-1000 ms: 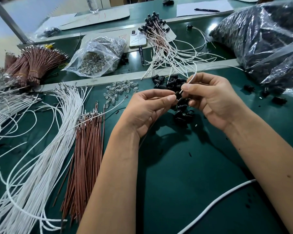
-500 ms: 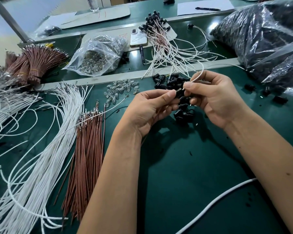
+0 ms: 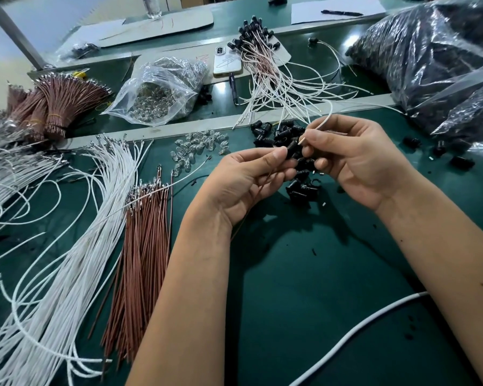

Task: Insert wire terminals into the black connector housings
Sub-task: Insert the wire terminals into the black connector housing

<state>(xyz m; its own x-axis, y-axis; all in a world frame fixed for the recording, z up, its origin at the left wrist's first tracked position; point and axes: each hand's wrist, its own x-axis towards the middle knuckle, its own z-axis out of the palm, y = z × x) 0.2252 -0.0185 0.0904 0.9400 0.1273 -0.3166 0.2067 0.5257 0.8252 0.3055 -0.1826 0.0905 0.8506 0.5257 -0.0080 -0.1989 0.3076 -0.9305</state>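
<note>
Green matting [image 3: 304, 288] covers the long workbench, which is crowded with supplies. A fan of loose white wires [image 3: 76, 232] and a bundle of brown wires [image 3: 144, 246] lie at the left. A scatter of small clear bulbs [image 3: 198, 146] sits just beyond the hands, and a pile of black connector housings [image 3: 276, 133] lies under and behind the fingers. Farther back, finished wire-and-housing assemblies [image 3: 265, 59] spread beside a phone [image 3: 227, 61], and clear bags hold more parts.

The left hand [image 3: 248, 185] pinches one black housing [image 3: 293, 147] between thumb and forefinger. A thin brown wire [image 3: 258, 190] runs down across its palm toward the wrist. The right hand [image 3: 357, 160] grips a white wire [image 3: 322, 125] near its end, its fingers curled round it.

Compared with a second ago, the white wire's tip has closed in on the housing and now appears to sit at or just inside its opening. The free length arcs up higher behind the right hand's fingers. Both hands have also drawn a little closer together over the pile.

That suggests the terminal is being seated right now. Whether it has locked cannot be told, since the fingers hide the joint. The brown wire in the left hand seems already fitted to this same housing, so this would be its second terminal. Many loose housings and wires remain, so plenty of the job appears to be left.
</note>
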